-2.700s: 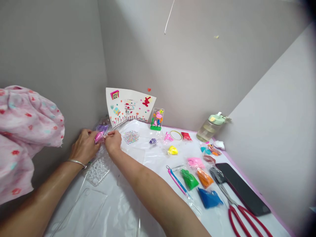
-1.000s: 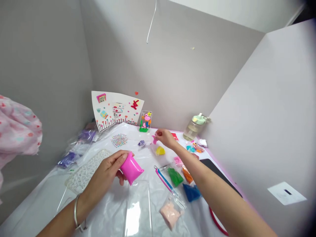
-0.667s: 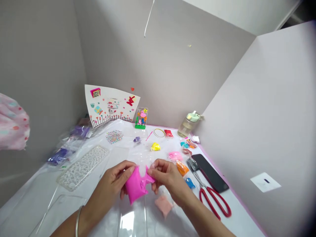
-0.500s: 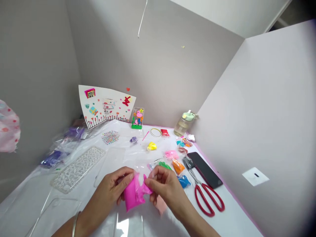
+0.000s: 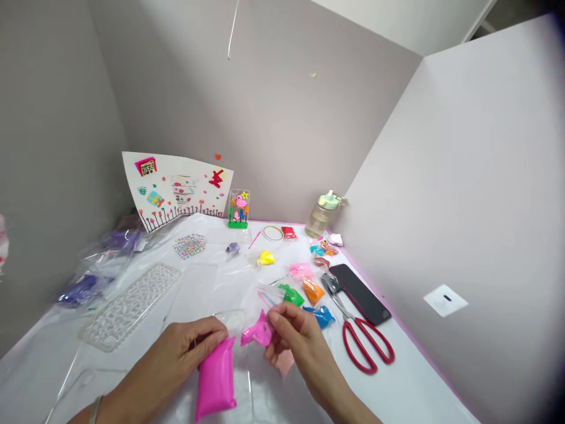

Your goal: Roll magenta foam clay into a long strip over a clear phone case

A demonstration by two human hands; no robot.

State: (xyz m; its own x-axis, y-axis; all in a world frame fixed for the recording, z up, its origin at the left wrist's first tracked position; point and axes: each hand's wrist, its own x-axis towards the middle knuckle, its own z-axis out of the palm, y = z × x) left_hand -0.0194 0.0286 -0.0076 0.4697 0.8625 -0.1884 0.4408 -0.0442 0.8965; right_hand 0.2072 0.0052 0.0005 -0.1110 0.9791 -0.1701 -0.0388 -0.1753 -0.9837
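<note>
My left hand (image 5: pixel 180 353) grips the top of a bright pink clay pack (image 5: pixel 215 381) that hangs down over the near part of the white table (image 5: pixel 397 394). My right hand (image 5: pixel 295 340) pinches a small torn-off pink clay piece (image 5: pixel 256 334) just right of the pack. The two pink parts are apart. Both hands are closed. A clear phone case (image 5: pixel 196 291) lies right behind my hands.
Small clay bags in green (image 5: pixel 291 294), orange (image 5: pixel 312 290), blue (image 5: pixel 321 315), yellow (image 5: pixel 265 258) and pink (image 5: pixel 301 270) lie mid-table. Red scissors (image 5: pixel 362 344) and a black phone (image 5: pixel 358 285) sit at right. A patterned clear tray (image 5: pixel 130 297), decorated paper (image 5: pixel 174 189) and a bottle (image 5: pixel 321 216) stand further back.
My left hand carried the pink pack from the far left to the near middle. My right hand came to it and pulled a small piece off; pack and piece are now separated.
</note>
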